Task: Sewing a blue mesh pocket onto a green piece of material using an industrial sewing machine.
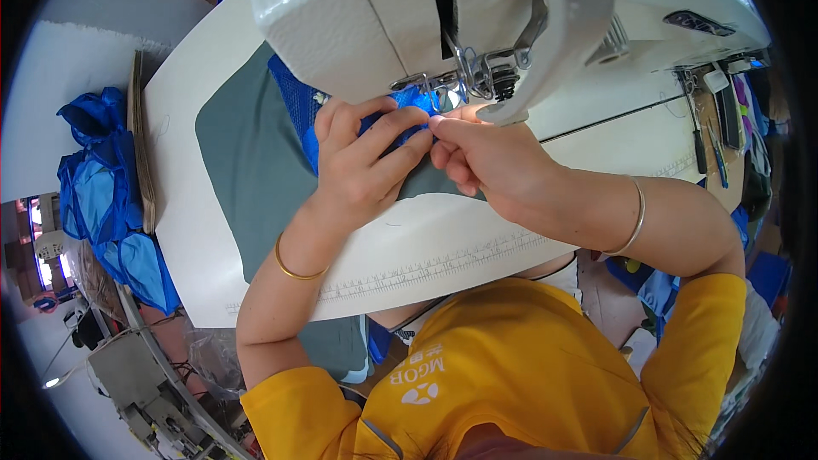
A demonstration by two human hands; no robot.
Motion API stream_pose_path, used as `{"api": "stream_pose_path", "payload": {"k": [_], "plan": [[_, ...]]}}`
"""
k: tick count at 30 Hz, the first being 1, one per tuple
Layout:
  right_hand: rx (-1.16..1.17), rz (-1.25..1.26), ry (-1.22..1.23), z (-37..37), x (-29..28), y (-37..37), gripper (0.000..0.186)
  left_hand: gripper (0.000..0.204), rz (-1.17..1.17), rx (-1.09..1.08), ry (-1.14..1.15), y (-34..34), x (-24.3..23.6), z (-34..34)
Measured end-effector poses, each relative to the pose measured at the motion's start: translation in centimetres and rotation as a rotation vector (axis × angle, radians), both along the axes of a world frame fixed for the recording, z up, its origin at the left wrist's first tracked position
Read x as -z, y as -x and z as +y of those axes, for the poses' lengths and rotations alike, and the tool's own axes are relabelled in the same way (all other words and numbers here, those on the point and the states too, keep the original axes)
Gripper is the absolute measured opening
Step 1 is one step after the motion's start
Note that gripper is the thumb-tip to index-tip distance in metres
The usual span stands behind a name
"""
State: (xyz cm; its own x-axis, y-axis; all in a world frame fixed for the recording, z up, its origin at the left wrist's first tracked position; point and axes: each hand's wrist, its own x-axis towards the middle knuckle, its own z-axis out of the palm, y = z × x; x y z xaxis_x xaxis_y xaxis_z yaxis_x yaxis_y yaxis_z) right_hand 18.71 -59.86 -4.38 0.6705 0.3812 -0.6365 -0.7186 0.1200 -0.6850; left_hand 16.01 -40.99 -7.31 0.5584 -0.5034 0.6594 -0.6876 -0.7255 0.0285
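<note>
The white sewing machine point(341, 30) stands over the table, and light falls around its needle area point(446, 99). Just in front of the needle, my left hand point(368, 146) bends its fingers over blue fabric point(292, 95) and grips it, with blue showing between the fingers. My right hand point(494, 158) pinches the fabric edge close to the presser foot, its thumb and forefinger meeting my left fingertips. A grey-green cloth piece point(251, 170) spreads flat under the blue fabric and to its left. My right fingertips partly hide the stitching spot.
A printed ruler scale point(426, 271) runs along the near edge of the white table point(200, 268). Bundled blue garments point(98, 179) hang at the left beside a wooden board point(141, 145). At the far right lie a screwdriver point(699, 149) and other small tools.
</note>
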Motion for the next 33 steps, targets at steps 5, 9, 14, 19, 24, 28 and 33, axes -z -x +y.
{"api": "stream_pose_path", "payload": {"k": [5,9,14,19,24,28,33], "plan": [[-0.048,0.002,0.017,0.0,0.0,-0.1,0.02,0.026,0.129,0.006,0.115,-0.2,0.4,0.1],[-0.1,-0.039,0.079,0.0,0.1,-0.3,0.024,0.024,0.238,0.021,0.111,-0.3,0.6,0.6],[-0.169,-0.027,0.179,-0.1,0.4,-0.9,0.024,0.025,0.328,0.036,0.118,-0.4,0.8,0.5],[-0.638,-0.922,0.382,-2.3,1.9,-2.6,0.028,0.026,0.375,-0.006,0.028,-0.1,1.1,0.7],[-0.89,-1.579,0.878,-4.8,1.4,-0.4,0.016,0.026,0.322,-0.046,-0.065,0.3,0.4,0.4],[-0.467,-1.928,0.678,-5.4,3.9,-0.4,0.024,0.027,0.25,-0.085,-0.108,0.5,0.1,0.2],[-0.523,-1.925,0.683,-5.3,3.9,-0.9,0.027,0.028,0.216,-0.068,-0.069,0.4,0.7,0.3]]}}
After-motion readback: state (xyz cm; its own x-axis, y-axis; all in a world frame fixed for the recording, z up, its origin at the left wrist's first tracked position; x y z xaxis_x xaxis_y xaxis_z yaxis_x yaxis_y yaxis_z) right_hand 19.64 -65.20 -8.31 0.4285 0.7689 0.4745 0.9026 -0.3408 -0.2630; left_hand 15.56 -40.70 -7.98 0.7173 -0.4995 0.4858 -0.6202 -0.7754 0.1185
